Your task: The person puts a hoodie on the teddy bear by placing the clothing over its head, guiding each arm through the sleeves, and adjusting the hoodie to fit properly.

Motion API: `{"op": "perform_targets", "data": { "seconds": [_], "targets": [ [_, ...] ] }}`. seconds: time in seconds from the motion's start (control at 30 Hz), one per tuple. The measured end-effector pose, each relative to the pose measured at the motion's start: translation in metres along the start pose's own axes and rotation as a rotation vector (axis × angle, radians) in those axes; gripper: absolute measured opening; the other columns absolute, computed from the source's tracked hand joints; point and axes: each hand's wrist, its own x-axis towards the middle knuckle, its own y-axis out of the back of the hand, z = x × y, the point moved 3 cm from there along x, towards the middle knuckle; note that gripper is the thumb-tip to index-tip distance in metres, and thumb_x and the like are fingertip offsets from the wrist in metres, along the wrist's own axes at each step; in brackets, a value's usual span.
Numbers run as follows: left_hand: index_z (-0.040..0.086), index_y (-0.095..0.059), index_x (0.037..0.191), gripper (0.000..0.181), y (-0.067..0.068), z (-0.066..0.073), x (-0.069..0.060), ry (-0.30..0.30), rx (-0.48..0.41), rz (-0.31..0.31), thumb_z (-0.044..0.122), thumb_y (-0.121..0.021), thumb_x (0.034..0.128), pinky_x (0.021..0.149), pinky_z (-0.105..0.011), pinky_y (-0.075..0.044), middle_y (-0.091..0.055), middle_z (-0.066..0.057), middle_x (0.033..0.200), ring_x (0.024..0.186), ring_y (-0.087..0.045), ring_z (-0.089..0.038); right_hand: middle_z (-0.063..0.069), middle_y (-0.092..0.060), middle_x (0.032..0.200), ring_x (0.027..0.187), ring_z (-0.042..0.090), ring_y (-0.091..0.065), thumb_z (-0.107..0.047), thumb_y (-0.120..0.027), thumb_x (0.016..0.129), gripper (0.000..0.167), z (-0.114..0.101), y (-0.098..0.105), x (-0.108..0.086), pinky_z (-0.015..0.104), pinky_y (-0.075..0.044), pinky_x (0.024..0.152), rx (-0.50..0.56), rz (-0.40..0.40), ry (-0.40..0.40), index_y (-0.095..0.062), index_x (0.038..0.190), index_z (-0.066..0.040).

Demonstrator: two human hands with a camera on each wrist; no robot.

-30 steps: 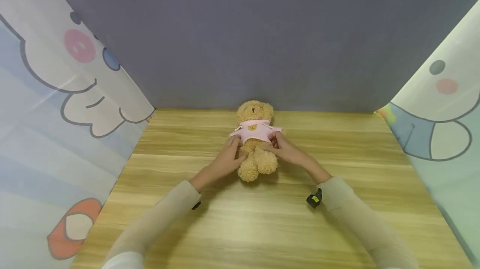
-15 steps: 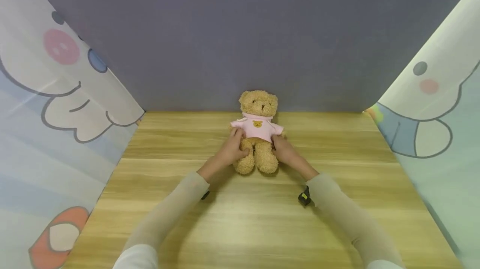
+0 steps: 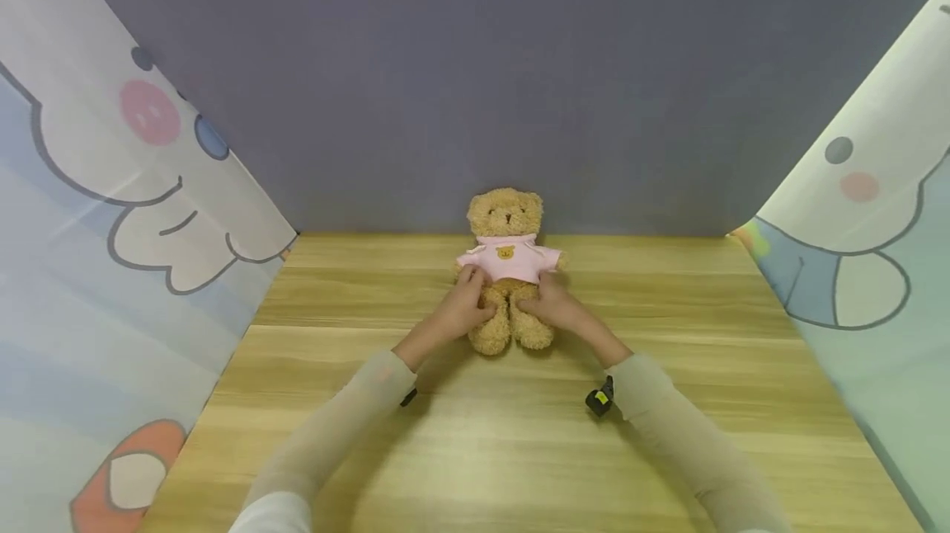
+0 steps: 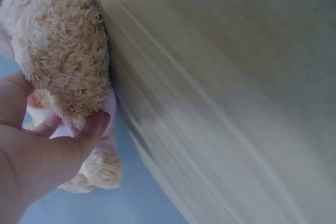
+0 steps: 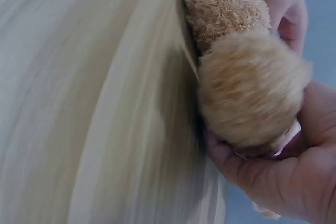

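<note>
A tan curly-furred teddy bear (image 3: 505,215) in a pink top (image 3: 523,263) with a small bear-face patch (image 3: 505,252) is at the back of the table, feet toward the person. My left hand (image 3: 462,308) grips the bear's left-of-picture side, thumb over the upper leg. On the other side my right hand (image 3: 562,306) holds it the same way. A furry foot (image 4: 63,51) fills the upper part of the left wrist view, with the left thumb and fingers around the leg. In the right wrist view, the right hand (image 5: 294,177) curls round the other leg, behind its foot (image 5: 252,87).
A grey wall (image 3: 512,63) rises behind the wood-grain table (image 3: 505,450), close behind the bear's head. Cartoon-printed curtains (image 3: 67,269) hang along the left and right sides. A small black device (image 3: 599,398) is at the right wrist.
The bear's head has tipped forward from leaning back, so its eyes now show. Both hands keep hold at its sides, the right thumb now over the leg. The head view has shifted slightly.
</note>
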Motion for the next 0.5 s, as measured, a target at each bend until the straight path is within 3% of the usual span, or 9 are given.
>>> {"op": "perform_targets", "data": {
  "seconds": [0.13,0.3,0.4,0.5],
  "targets": [
    [0.004,-0.051,0.123,0.036,-0.002,0.004,0.003,-0.047,0.046,0.026,0.014,-0.071,0.0938,0.077,-0.028,-0.051,-0.037,-0.013,0.133,0.085,-0.053,-0.015,0.04,-0.045,0.137,0.117,0.044,-0.058,-0.012,-0.065,0.095,0.079,0.004,0.002,-0.001,0.051,-0.05,0.102,0.022,-0.031,0.039,-0.017,0.15,0.018],
    [0.001,-0.052,0.128,0.037,-0.003,0.01,0.015,-0.065,0.071,0.017,0.011,-0.067,0.0959,0.089,-0.034,-0.051,-0.033,-0.017,0.138,0.102,-0.052,-0.023,0.035,-0.054,0.127,0.109,0.041,-0.062,-0.009,-0.063,0.094,0.062,0.01,0.01,0.006,0.051,-0.054,0.096,0.01,0.022,0.081,-0.032,0.141,0.017],
    [-0.001,-0.051,0.13,0.036,-0.005,0.012,0.014,-0.104,0.092,0.003,0.009,-0.064,0.0975,0.094,-0.035,-0.051,-0.034,-0.019,0.138,0.106,-0.052,-0.025,0.036,-0.053,0.131,0.119,0.045,-0.057,-0.012,-0.062,0.096,0.057,0.015,0.011,0.003,0.054,-0.048,0.104,-0.047,0.06,0.109,-0.037,0.139,0.018],
    [-0.002,-0.052,0.129,0.034,-0.002,0.015,0.005,-0.208,0.142,0.038,0.008,-0.062,0.099,0.094,-0.036,-0.052,-0.039,-0.021,0.138,0.107,-0.055,-0.026,0.037,-0.044,0.144,0.133,0.049,-0.046,-0.02,-0.057,0.103,0.061,0.017,0.015,-0.011,0.058,-0.038,0.112,-0.145,0.085,0.19,-0.033,0.146,0.016]
  ]
}}
